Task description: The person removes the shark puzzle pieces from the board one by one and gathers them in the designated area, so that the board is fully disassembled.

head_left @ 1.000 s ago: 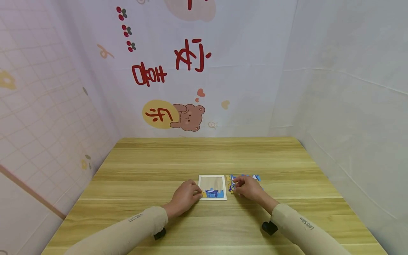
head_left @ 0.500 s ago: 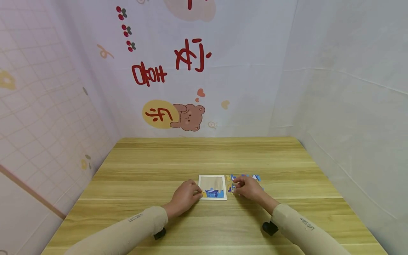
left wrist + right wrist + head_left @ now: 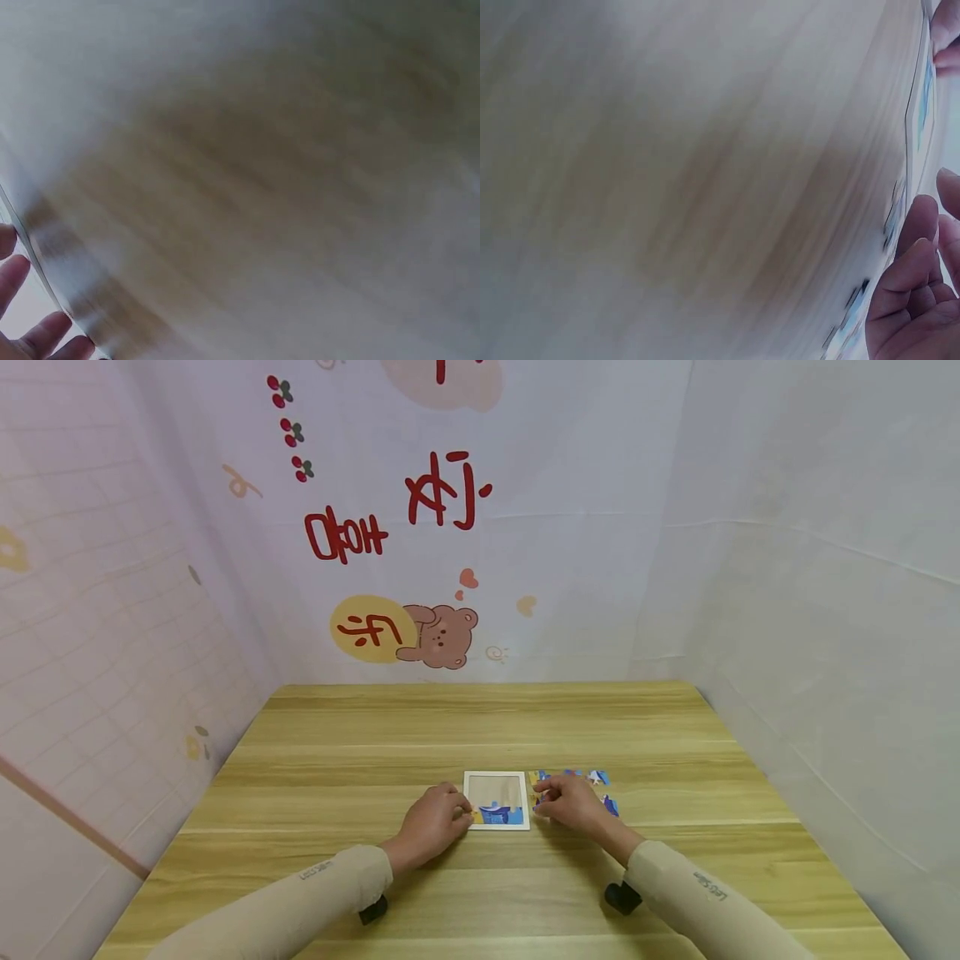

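In the head view, the white frame [image 3: 495, 773] lay on the worktop [image 3: 480, 718], the left hand [image 3: 433, 820] touching its left edge; the right hand [image 3: 576, 803] was over loose pieces [image 3: 598, 777] beside it, which a careless drag could have scattered. The left wrist view showed that grip spread, perhaps too light to stop the frame sliding. The right wrist view was too oblique to tell that grip's state.

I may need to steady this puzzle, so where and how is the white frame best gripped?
Probably by the left border of the white frame, coming from the left, where the left grip touches its near end. The frame lies flat, that border straight and narrow; loose puzzle pieces sit just off its right side, and set pieces line its near edge inside.
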`<state>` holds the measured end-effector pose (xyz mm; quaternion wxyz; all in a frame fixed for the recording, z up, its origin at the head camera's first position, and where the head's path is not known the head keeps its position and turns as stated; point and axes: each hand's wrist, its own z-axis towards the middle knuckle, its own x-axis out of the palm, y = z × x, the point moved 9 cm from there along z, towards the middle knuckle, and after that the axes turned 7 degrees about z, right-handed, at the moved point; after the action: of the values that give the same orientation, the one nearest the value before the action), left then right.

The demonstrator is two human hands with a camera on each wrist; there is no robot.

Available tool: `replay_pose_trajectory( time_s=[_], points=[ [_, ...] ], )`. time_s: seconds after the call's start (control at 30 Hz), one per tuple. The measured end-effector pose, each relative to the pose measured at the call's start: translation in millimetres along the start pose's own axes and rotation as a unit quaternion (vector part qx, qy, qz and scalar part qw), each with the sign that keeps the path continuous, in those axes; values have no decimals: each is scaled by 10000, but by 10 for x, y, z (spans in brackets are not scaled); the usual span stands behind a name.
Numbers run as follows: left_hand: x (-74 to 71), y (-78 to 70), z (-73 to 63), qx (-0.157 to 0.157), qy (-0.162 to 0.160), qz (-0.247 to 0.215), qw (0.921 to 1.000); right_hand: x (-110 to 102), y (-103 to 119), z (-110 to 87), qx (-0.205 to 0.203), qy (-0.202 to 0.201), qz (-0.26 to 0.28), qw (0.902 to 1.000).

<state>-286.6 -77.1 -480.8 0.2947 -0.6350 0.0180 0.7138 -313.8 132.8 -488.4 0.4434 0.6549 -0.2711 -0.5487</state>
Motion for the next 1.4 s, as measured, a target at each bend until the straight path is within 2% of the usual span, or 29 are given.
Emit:
replay_pose_trajectory(
  time_s=[0.1,0.27,0.47,0.7,1.0,1.4],
  points=[
    [-17,-5,3,30,-64,108,9999,90,59,-5,-9,101,25,9999],
    [-31,-61,50,268,-183,68,9994,227,107,-13,146,222,-29,9996],
    [36,-143,125,436,-67,94,9990,337,107,-35,213,353,91,9991],
    [119,-212,167,537,-1,247,9983,356,100,-43,182,391,115,9990],
    [152,-273,156,635,98,450,9969,347,86,-34,205,432,-127,9988],
    [140,-291,174,694,-108,574,9959,349,73,2,266,432,-176,9986]
  ],
)
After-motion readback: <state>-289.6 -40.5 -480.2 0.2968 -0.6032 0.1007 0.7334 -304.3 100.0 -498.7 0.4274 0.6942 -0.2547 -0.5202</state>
